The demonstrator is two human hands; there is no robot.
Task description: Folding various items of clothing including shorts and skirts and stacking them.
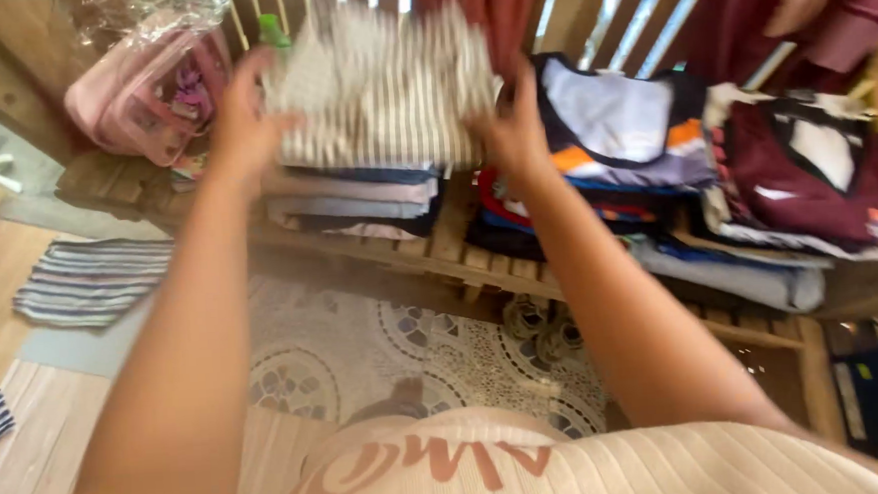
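Both bare forearms reach out; the left hand and right hand grasp the 2 sides of a folded white-and-grey striped cloth garment, hovering over the left folded stack on the wooden slatted shelf, seemingly not yet set down.

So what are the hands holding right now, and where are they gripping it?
A folded striped garment, gripped at its two side edges: left hand on the left edge, right hand on the right, above a clothes stack.
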